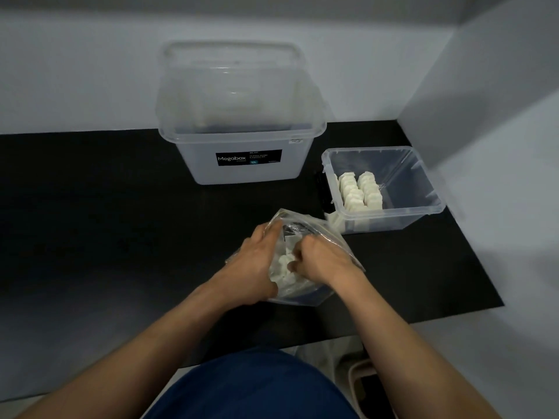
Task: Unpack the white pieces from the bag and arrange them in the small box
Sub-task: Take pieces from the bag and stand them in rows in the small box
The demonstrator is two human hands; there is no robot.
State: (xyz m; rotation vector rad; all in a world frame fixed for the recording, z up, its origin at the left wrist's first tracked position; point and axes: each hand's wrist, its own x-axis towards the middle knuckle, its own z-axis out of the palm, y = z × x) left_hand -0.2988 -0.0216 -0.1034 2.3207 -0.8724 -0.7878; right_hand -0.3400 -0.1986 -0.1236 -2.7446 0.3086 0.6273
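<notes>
Bench (pixel 90 222): black top, set against pale walls; carries all items below.

Large tub (pixel 242 152): translucent, labelled "Megabox", at the back of the bench; not part of the job.

Small box (pixel 423 213): clear, at right, just beside the bag; two neat rows of white pieces (pixel 360 192) stand in its left half; right half bare.

Bag (pixel 302 291): clear plastic, crumpled, resting on the bench at centre; more white pieces show through its middle.

Left hand (pixel 251 264): laid on the bag's left side, fingers gripping the film at the mouth to spread it open.

Right hand (pixel 320 258): at the mouth, fingers (pixel 295 264) curled down among the pieces inside; whether they have clenched a piece cannot be told.

Risks, as judged: slack film may collapse onto the right hand if the left loosens; a hasty lift could drag loose pieces onto the bench; a careless drop could topple the standing rows.
</notes>
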